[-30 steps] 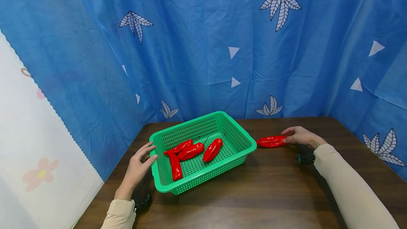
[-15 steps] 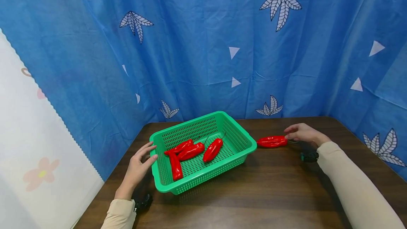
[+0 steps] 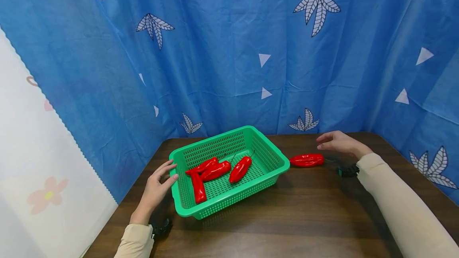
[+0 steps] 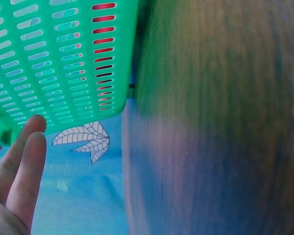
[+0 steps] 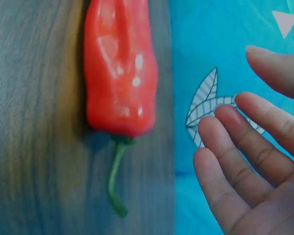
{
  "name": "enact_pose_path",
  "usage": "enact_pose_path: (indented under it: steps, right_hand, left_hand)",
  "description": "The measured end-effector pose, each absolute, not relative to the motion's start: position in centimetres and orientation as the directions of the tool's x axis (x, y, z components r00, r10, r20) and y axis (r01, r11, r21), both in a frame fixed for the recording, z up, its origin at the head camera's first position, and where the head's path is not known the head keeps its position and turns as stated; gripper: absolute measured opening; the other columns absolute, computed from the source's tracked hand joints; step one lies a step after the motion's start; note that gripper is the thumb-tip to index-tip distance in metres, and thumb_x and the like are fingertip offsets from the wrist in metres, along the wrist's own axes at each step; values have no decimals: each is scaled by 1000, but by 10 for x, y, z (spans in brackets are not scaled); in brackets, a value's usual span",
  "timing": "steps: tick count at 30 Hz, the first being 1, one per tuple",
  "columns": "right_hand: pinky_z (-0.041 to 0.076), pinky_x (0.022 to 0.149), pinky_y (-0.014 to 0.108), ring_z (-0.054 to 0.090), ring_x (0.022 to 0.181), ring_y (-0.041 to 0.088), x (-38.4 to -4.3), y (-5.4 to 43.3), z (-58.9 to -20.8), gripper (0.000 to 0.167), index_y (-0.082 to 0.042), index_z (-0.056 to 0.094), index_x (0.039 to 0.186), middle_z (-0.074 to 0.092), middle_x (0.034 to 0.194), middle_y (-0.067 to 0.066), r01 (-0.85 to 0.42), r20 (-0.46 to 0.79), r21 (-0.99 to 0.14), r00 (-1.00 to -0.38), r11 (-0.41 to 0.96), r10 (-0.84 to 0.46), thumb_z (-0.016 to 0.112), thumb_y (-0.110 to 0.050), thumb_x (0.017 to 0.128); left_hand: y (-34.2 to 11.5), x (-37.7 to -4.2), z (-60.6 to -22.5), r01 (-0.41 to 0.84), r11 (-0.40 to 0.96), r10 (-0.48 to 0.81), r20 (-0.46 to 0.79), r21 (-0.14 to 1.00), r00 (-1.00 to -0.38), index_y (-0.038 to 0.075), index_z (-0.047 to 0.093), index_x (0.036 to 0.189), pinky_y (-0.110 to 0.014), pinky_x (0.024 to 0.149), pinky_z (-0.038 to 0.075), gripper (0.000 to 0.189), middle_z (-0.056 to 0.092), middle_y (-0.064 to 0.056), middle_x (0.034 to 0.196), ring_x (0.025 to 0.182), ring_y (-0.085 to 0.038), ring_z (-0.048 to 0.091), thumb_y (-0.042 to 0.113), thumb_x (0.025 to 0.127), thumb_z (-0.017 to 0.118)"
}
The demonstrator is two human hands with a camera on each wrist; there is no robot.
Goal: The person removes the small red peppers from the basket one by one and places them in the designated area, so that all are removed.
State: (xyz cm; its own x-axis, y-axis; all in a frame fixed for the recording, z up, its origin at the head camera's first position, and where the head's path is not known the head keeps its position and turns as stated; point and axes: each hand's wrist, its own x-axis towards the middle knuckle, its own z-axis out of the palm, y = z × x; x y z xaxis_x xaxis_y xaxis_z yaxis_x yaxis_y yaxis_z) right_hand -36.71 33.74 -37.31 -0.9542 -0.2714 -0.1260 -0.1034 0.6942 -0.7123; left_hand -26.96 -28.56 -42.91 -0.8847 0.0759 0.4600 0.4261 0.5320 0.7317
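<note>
A green plastic basket [image 3: 229, 202] stands on the table, with several red peppers [image 3: 240, 169] lying in it. At the basket's left end is my left hand [image 3: 155, 188], its fingertips and thumb tip at the rim. In the left wrist view, two fingers [image 4: 27, 169] extend by the basket's slotted wall [image 4: 63, 63]. Another red pepper [image 3: 306, 160] lies on the table just right of the basket, its green stem [image 5: 116, 178] pointing right in the head view. My right hand [image 3: 338, 143] hovers beyond that stem, fingers spread loosely and holding nothing.
The brown wooden table [image 3: 287, 222] has its back edge against a blue patterned curtain [image 3: 222, 59]. A white flowered cloth [image 3: 46, 162] hangs on the left. A black device [image 3: 163, 228] sits at my left wrist and another black device [image 3: 348, 170] at my right.
My right hand has let go of the pepper on the table, drawn back to the right and then risen away from it. The left hand, basket and peppers keep their places.
</note>
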Motion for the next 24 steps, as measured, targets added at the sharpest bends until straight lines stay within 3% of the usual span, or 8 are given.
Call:
enact_pose_path:
  steps: [3,6,12,24]
  right_hand:
    - [46,105,60,57,122,43,-367,332,-369,60,10,50,138,53,138,33,-142,-103,-700,-950,700,-296,64,-31,98]
    - [46,105,60,58,121,42,-368,328,-367,58,11,50,138,53,139,33,-173,-80,-696,-946,697,-315,63,-30,99]
    - [46,104,62,55,124,44,-368,315,-359,57,9,50,139,54,139,32,-209,-58,-693,-938,690,-342,63,-29,99]
    - [51,102,53,60,121,38,-366,279,-336,52,6,55,137,61,133,25,-327,19,-715,-893,618,-450,67,-26,97]
  left_hand:
    - [-286,-269,-430,425,531,75,459,733,-885,2,60,136,-14,89,51,41,45,-17,153,121,10,49,18,99,65]
    - [-286,-270,-431,431,527,78,464,733,-883,2,61,136,-14,88,52,41,45,-18,153,116,18,45,17,98,66]
    - [-286,-270,-431,442,529,77,477,724,-875,2,61,135,-11,89,50,40,47,-18,152,120,17,42,17,98,66]
    - [-285,-270,-430,434,534,68,474,726,-878,0,61,135,-12,90,50,42,46,-18,152,121,15,43,17,98,66]
